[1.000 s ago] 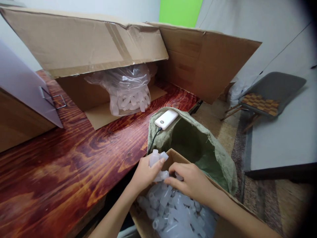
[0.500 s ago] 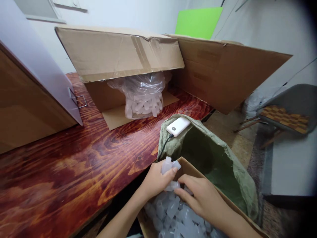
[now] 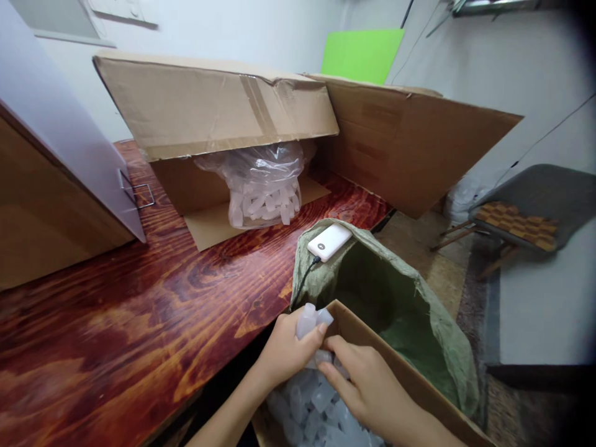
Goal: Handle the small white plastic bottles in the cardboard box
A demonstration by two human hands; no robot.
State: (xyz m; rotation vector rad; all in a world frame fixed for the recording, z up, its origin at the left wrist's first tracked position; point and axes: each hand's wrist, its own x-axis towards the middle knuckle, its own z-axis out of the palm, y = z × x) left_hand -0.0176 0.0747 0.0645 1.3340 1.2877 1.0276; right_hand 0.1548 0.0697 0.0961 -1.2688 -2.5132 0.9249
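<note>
My left hand is closed around a couple of small translucent plastic bottles, whose ends stick up above the thumb. Close beside it, my right hand has its thumb and forefinger closed on another such bottle, partly hidden by the fingers. Both hands are over an open cardboard box. Inside the box, below them, lies a heap of similar frosted bottles.
Right of the box gapes a green woven sack, with a white power bank and its cable on the rim. A clear bag of white pieces sits in a large carton on the red-brown wooden table. A chair stands at right.
The view has shifted slightly, so the scene sits a little further left and lower. Both hands keep nearly the same grip, still close together over the box.
</note>
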